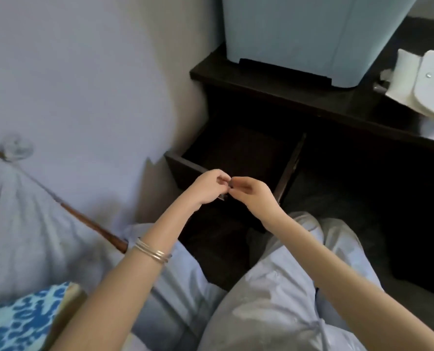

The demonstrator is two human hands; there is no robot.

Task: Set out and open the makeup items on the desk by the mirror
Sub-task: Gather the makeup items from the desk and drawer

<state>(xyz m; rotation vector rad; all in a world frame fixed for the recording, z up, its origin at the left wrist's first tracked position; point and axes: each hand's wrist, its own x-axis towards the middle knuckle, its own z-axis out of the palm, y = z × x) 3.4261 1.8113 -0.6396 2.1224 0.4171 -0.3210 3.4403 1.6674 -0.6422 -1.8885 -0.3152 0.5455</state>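
Both my hands meet over the front edge of an open dark drawer [238,153] below the desk. My left hand [208,187] has its fingers curled round a small dark item [223,197] that pokes out under the palm. My right hand [251,192] pinches the same small item from the right, fingertip to fingertip with the left. The item is blurred and mostly hidden, so I cannot tell what it is. The inside of the drawer is too dark to see into.
A dark desk top [274,82] carries a large pale blue box [307,34] and a white folded pouch [418,84] at the right edge. A wall [84,72] stands at left, with a wooden stick [89,221] leaning there. My knees in pale trousers [274,287] fill the foreground.
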